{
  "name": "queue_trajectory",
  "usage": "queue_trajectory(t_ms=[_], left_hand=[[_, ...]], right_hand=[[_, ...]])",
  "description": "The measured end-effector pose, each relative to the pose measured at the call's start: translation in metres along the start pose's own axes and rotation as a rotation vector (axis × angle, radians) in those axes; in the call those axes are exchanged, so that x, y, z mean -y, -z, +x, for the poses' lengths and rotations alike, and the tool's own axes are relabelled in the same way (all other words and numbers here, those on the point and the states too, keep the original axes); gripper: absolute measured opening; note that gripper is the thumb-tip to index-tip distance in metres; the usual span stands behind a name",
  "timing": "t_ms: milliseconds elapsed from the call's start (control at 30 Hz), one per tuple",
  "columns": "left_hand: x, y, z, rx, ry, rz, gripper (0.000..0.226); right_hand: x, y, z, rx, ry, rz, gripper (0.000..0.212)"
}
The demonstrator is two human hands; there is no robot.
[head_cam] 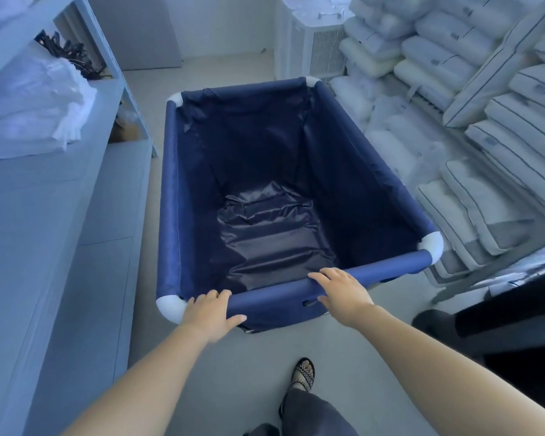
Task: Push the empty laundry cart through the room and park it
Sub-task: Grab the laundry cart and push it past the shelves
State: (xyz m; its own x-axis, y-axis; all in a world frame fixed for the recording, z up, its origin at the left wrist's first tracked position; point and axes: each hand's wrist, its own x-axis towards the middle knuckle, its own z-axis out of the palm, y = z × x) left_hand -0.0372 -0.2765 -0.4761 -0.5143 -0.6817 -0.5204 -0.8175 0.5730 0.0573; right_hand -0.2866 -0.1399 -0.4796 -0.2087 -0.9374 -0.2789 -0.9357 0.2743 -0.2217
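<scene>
Listing left to right around the cart [170, 190].
Shelf [85, 171]: left of the cart, loaded with folded white linen [29, 99].
Cart: dark blue fabric, white corner pieces, nothing inside, standing on the pale floor straight ahead of me.
My left hand [211, 313]: fingers curled over the cart's near rail, beside its left corner.
My right hand [340, 291]: fingers wrapped over the same rail, right of its middle.
My sandalled foot [304, 372]: behind the cart.
Pillows [453, 58]: stacked right of the cart.
</scene>
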Motion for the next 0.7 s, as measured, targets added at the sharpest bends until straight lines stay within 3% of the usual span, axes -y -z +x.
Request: queue_trajectory(t_ms=[300, 500, 700], left_hand=[[-0.034, -0.032, -0.032, 0.081, -0.071, -0.038, 0.052], [-0.049, -0.042, -0.035, -0.111, -0.062, 0.024, 0.052], [-0.083, -0.038, -0.024, -0.173, 0.013, 0.032, 0.053]], right_hand=[[-0.013, -0.028, -0.046, 0.138, 0.088, -0.266, 0.042], [-0.030, -0.029, -0.044, 0.126, 0.113, -0.251, 0.039], [-0.069, -0.014, -0.033, 0.115, 0.235, -0.262, 0.040]])
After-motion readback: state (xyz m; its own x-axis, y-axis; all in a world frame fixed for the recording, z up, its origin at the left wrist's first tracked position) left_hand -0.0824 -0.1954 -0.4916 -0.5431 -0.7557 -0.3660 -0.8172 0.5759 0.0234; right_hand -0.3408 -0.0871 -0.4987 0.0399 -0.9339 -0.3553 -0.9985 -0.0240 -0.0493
